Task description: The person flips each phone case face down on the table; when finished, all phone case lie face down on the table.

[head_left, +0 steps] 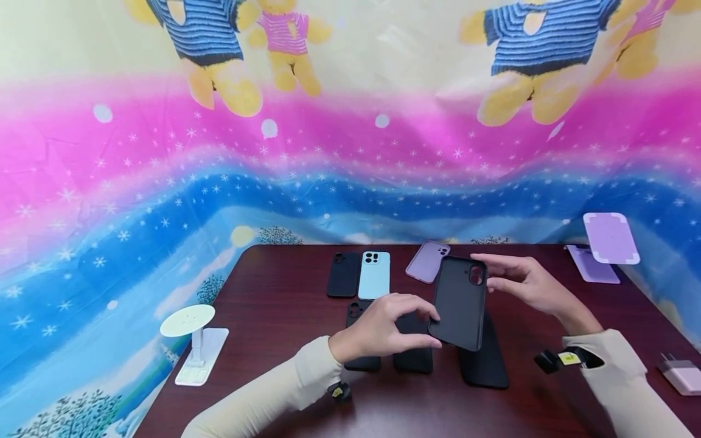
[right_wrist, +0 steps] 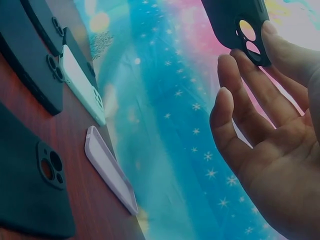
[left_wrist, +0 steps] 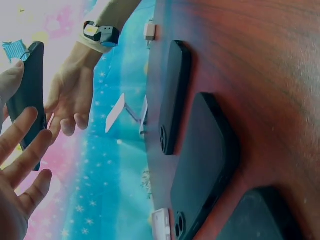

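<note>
Raised above the table, a black phone case point(head_left: 459, 310) shows its hollow inner side in the head view, its camera cutout at the upper right. My left hand point(head_left: 383, 325) pinches the lower left edge between thumb and fingers. At the upper right corner, beside the cutout, my right hand point(head_left: 526, 283) grips the case with thumb and fingertips. The right wrist view shows light through the cutout of the same case point(right_wrist: 232, 22). Below it on the table lies another black phone case point(head_left: 487, 359), and two more black cases point(head_left: 417, 360) lie partly hidden behind my left hand.
Farther back lie a dark case point(head_left: 344, 275), a light blue case point(head_left: 378, 277) and a purple case point(head_left: 424, 263). A white stand point(head_left: 201, 359) is at the left, a purple stand point(head_left: 594, 264) at the back right. A charger plug point(head_left: 681, 374) sits at the right edge.
</note>
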A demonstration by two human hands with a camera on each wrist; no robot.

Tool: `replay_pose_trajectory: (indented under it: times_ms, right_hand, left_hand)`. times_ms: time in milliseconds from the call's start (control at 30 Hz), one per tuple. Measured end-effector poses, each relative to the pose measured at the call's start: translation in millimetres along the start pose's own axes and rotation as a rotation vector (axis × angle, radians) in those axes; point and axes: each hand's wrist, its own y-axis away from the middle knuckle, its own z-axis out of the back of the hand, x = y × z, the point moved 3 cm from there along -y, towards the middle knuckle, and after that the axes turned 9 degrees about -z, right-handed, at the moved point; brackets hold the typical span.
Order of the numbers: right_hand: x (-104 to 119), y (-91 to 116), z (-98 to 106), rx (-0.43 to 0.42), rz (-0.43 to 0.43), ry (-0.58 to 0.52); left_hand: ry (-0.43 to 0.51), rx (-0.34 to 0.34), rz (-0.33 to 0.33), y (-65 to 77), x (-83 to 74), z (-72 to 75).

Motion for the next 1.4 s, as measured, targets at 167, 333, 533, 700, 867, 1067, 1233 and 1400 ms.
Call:
replay_pose_trajectory:
  times_ms: [167,333,533,700,867,1067,1233,1400]
  right_hand:
    - [-1.1,-3.3,-1.0,0.008,-0.024,-0.023]
    - [-3.8,-6.0,-2.3,0.033,-0.037,-0.045]
    - [-7.2,-8.4,-2.9,0.071,0.000,-0.099]
    - [-13.2,-12.2,-8.2,0.077,0.048,-0.215]
    - [-20.3,-17.4,-19.7,-0.009,0.053,-0.287]
    - [-23.8,-25.0,-34.8,-0.005,0.064,-0.446]
    - [-23.1,-28.2,-41.4,-0.005,0.064,-0.530]
    - [-21.5,-30.3,-43.9,-0.008,0.071,-0.516]
  left_hand:
    - [0.079,-0.034,0.048,-0.4,0.3,0.3]
    - [0.099,-0.051,0.053,-0.5,-0.5,-0.4]
    - [0.092,-0.055,0.058,-0.8,-1.7,-1.0]
    - [0.086,-0.060,0.054,-1.8,-2.3,-2.0]
    - [0.086,-0.060,0.044,-4.8,-4.3,-3.6]
    - [0.057,-0.056,0.015,-7.9,-7.1,-7.1]
    - [0.053,-0.055,0.011,-8.8,-7.7,-9.0]
    - [0.062,-0.052,0.016,-8.0,-6.6,-9.5]
